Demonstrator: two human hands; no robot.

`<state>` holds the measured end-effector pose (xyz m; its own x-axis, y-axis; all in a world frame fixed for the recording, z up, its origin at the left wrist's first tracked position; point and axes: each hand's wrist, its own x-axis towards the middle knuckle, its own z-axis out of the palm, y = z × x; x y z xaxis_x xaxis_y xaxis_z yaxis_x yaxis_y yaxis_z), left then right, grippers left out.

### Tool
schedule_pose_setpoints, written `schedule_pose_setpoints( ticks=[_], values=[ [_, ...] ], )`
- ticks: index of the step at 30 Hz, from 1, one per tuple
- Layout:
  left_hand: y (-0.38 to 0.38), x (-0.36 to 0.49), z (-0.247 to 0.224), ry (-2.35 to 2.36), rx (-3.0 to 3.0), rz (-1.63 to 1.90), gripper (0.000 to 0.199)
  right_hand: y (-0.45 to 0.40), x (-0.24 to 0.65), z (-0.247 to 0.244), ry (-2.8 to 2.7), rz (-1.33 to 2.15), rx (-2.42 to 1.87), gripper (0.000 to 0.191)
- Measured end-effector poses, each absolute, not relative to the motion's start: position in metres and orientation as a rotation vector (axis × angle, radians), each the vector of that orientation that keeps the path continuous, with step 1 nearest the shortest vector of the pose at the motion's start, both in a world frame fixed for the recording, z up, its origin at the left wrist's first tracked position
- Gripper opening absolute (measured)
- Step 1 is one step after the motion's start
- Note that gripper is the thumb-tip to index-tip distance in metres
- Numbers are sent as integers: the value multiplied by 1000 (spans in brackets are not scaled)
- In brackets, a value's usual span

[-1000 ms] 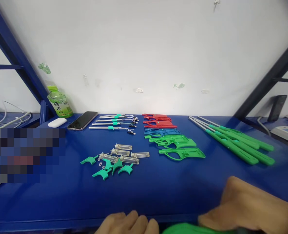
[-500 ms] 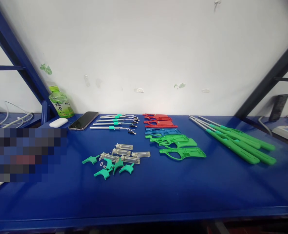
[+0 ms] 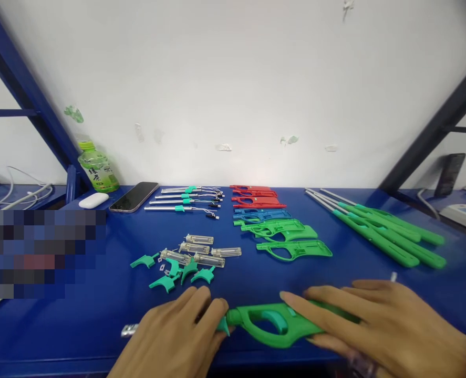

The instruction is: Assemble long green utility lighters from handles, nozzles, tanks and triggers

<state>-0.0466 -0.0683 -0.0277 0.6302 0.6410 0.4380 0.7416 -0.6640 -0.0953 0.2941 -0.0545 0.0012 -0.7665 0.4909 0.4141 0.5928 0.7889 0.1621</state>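
A green long-nosed lighter (image 3: pixel 286 336) with a teal trigger (image 3: pixel 275 320) lies across both my hands, near the front edge of the table. My left hand (image 3: pixel 173 333) is wrapped round its nozzle end, where a teal collar shows under the fingers and the metal tip (image 3: pixel 129 330) sticks out to the left. At the other end, my right hand (image 3: pixel 374 320) closes over the handle and hides most of it. Just beyond the left hand are teal triggers (image 3: pixel 165 282) and clear fuel tanks (image 3: pixel 209 260).
Metal nozzles with wires (image 3: pixel 167 209) lie at the back. Green (image 3: pixel 307 249), blue (image 3: pixel 264 214) and red (image 3: pixel 256 202) handle shells form a column. Several lighters (image 3: pixel 378 239) rest at right. A phone (image 3: pixel 135 197), white case (image 3: pixel 93 200) and bottle (image 3: pixel 99 168) stand back left.
Both my hands have come into view at the front of the table, with a green lighter between them. The parts on the table have stayed in place.
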Motion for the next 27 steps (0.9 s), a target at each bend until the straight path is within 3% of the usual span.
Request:
schedule_pose_setpoints(
  ticks=[3, 6, 10, 19, 27],
  values=[
    [-64, -44, -34, -1139, -2575, -565, 33, -47, 282, -5, -2722, -371, -854, 50],
    [-63, -43, -40, -1113, -2554, -613, 29, -50, 285, -20, -2705, -347, -990, 45],
    [-64, -40, -42, -1054, -2557, -630, 40, -56, 290, -31, -2698, -205, -1117, 43],
    [-72, -19, -50, -827, -2473, -581, 21, -60, 284, -31, -2661, -90, -1143, 50],
    [-72, -16, -61, -812, -2495, -593, 24, -62, 285, -28, -2538, 184, -1206, 53]
  ],
)
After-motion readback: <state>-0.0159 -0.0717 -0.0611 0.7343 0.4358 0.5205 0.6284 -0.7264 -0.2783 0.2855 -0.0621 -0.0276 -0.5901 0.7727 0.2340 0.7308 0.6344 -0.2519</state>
